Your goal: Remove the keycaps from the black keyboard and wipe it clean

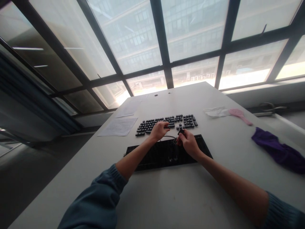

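Note:
A black keyboard base [152,156] with its keys taken off lies on the white table [166,197] in front of me. Beyond it, several loose black keycaps [152,124] are laid out in rows. My left hand [159,129] rests on those rows with its fingertips pinched on a keycap. My right hand [188,142] hovers over the far edge of the keyboard base, fingers closed on a small black keycap [181,131]. A thin wire loop [168,137] lies between the two hands.
Paper sheets [119,126] lie at the left of the keycaps. A pink brush [239,114] and a white tissue [215,112] sit at the right, a purple cloth [278,149] nearer the right edge. Big windows stand behind the table.

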`<state>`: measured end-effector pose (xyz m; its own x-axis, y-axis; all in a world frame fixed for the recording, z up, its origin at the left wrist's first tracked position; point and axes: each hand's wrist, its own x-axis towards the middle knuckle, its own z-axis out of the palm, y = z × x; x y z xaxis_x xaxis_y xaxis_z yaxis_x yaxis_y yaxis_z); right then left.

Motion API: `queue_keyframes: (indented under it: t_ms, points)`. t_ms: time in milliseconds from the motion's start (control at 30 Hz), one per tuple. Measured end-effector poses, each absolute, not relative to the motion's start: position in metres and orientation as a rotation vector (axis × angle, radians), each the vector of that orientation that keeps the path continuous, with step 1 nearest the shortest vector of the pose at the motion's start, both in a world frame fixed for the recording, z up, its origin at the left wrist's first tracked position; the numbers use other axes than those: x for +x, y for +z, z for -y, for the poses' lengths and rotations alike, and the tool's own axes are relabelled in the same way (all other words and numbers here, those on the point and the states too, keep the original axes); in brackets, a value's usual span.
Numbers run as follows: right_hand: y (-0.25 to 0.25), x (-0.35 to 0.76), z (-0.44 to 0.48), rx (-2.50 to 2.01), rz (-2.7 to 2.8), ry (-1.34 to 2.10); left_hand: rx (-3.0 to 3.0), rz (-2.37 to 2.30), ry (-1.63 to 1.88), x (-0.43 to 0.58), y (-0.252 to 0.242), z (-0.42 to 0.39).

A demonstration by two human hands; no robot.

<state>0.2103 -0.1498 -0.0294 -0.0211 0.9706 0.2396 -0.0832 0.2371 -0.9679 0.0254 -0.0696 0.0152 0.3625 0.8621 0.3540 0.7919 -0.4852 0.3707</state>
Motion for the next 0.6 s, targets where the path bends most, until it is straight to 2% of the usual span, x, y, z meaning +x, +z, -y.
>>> queue_keyframes:
  t_ms: [133,267,500,600]
  points:
    - [-0.026,0.210,0.151,-0.965,1.264,1.105,2.588,-1.575,0.568,0.031,0.006,0.057]
    - [-0.024,0.210,0.151,-0.970,1.266,1.107,2.582,-1.592,0.515,0.026,0.001,0.053]
    - [-0.025,0.211,0.152,-0.974,1.283,1.098,2.551,-1.604,0.533,0.021,0.000,0.050]
    - [-0.026,0.211,0.152,-0.967,1.278,1.099,2.552,-1.553,0.680,0.020,0.011,0.062]
